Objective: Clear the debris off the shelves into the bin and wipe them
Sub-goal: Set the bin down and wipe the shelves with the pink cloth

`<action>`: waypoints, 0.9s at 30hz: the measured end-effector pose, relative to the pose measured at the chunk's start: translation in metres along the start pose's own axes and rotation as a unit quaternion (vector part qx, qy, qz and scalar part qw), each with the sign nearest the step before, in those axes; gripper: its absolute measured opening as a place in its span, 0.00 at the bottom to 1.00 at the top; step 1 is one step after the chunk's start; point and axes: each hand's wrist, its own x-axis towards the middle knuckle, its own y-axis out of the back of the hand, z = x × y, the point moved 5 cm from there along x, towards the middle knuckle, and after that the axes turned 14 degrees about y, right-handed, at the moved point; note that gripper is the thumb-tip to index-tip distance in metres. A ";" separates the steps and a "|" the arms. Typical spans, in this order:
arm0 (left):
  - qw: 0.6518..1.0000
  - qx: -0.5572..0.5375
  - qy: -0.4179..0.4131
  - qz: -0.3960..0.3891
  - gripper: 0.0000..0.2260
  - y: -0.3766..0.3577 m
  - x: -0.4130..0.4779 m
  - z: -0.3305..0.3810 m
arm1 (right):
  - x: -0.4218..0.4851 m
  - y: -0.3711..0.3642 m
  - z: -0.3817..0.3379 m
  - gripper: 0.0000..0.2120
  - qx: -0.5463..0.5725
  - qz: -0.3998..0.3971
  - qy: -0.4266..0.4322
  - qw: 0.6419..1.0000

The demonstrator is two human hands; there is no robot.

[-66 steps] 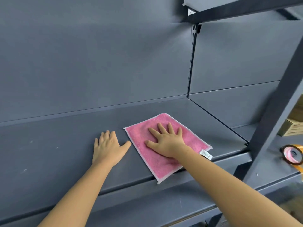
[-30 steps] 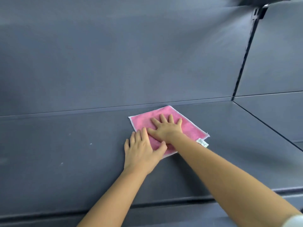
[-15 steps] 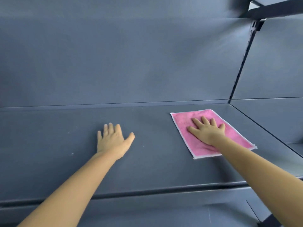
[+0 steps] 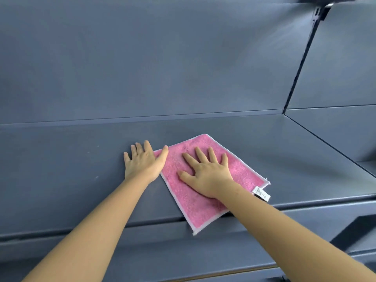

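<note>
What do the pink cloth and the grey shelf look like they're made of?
Pink cloth: looks like terry or microfibre fabric, going by its nubby pile, pale stitched border and sewn-in label. Shelf: probably painted sheet metal, matte grey-blue, judging by its smooth flat surface and thin folded front edge.

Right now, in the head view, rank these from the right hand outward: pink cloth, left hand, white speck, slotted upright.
1. pink cloth, flat under the right hand
2. left hand, just to its left
3. white speck, farther left on the shelf
4. slotted upright, top right
</note>
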 end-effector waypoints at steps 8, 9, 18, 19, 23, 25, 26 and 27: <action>1.000 0.013 -0.012 0.000 0.34 0.000 -0.002 0.000 | -0.077 0.013 0.077 0.33 -0.017 -0.013 -0.131 0.991; 1.000 0.014 -0.013 0.001 0.34 0.000 -0.002 0.001 | -0.079 0.014 0.086 0.33 -0.017 -0.014 -0.148 0.989; 1.000 0.022 -0.017 0.004 0.33 -0.003 0.001 0.001 | 0.004 0.019 0.095 0.31 -0.012 -0.007 -0.163 0.987; 1.000 0.022 -0.016 0.005 0.33 -0.002 0.001 0.001 | 0.018 0.020 0.085 0.31 -0.008 -0.009 -0.147 0.989; 1.000 0.031 -0.008 0.000 0.33 -0.001 0.001 0.000 | 0.051 0.011 0.036 0.31 -0.002 -0.016 -0.050 0.999; 1.000 0.027 -0.008 0.002 0.32 -0.001 0.001 0.000 | 0.054 0.008 0.021 0.32 -0.003 -0.016 -0.011 1.000; 1.000 0.022 -0.008 0.004 0.32 0.000 0.000 0.000 | 0.054 0.007 0.017 0.32 -0.003 -0.017 0.003 1.000; 1.000 0.015 -0.008 0.007 0.32 0.001 0.000 0.000 | 0.052 0.007 0.013 0.31 -0.002 -0.019 0.013 1.000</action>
